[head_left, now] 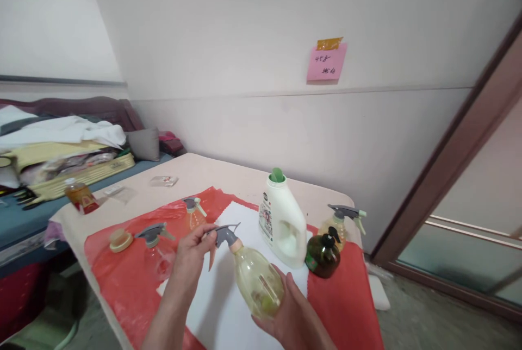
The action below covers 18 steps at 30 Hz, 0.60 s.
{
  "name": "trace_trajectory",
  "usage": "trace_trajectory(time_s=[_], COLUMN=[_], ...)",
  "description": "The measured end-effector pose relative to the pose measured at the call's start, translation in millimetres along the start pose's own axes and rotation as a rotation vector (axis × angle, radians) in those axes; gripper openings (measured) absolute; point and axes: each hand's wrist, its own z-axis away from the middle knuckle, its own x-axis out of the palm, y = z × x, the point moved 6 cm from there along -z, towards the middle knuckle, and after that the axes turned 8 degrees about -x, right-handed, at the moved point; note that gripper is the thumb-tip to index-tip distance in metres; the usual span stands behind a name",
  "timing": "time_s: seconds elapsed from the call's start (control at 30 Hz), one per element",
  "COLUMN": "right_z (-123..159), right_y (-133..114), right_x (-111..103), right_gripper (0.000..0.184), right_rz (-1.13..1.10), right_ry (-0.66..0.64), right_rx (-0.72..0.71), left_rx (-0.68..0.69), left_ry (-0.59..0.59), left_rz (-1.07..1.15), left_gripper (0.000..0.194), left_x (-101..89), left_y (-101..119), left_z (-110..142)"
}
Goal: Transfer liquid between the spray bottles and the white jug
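Note:
A yellowish see-through spray bottle is held tilted over a white sheet, its grey trigger head pointing up and left. My right hand wraps around the lower part of the bottle, where a little greenish-yellow shows at the bottom. With fingertips closed, my left hand pinches the nozzle end of the trigger head. Just behind stands a white detergent jug with a green spout in its open mouth. Beside the jug is a dark green pump bottle.
More spray bottles stand around: a clear one at left, an orange one behind, another at right. A round lid-like piece lies on the red plastic sheet. An amber bottle is near the table's left edge.

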Motion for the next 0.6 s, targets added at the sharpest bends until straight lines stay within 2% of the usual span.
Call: trace_trajectory(time_s=[0.1,0.2,0.27,0.33,0.43,0.53,0.6], right_z=[4,9,12,15,14,11,10], right_y=[-1,-7,-10,-12,-8,-4,-8], right_x=[10,17,26,37,42,36,31], right_gripper=[0.069,0.059,0.059,0.064,0.074,0.08,0.077], right_rz=[-0.141,-0.162,-0.173,-0.149,-0.037,0.13,0.302], right_ry=[-0.117,-0.148,-0.192,-0.269,-0.337,-0.29,-0.23], right_rx=[0.039,0.075,0.128,0.174,0.18,0.107,-0.044], left_rx=[-0.038,-0.128,-0.218,-0.273,-0.287,-0.303,-0.319], left_ry=[-0.058,-0.175,-0.249,-0.35,-0.555,-0.536,-0.471], left_rz=[0.089,0.382,0.57,0.577,0.561,0.689,0.762], left_gripper=[0.042,0.044,0.04,0.038,0.041,0.032,0.029], left_x=[11.0,17.8,24.8,38.9,69.7,85.8,87.5], left_y=[0,0,0,1,5,6,6], left_z=[8,12,16,25,46,59,62])
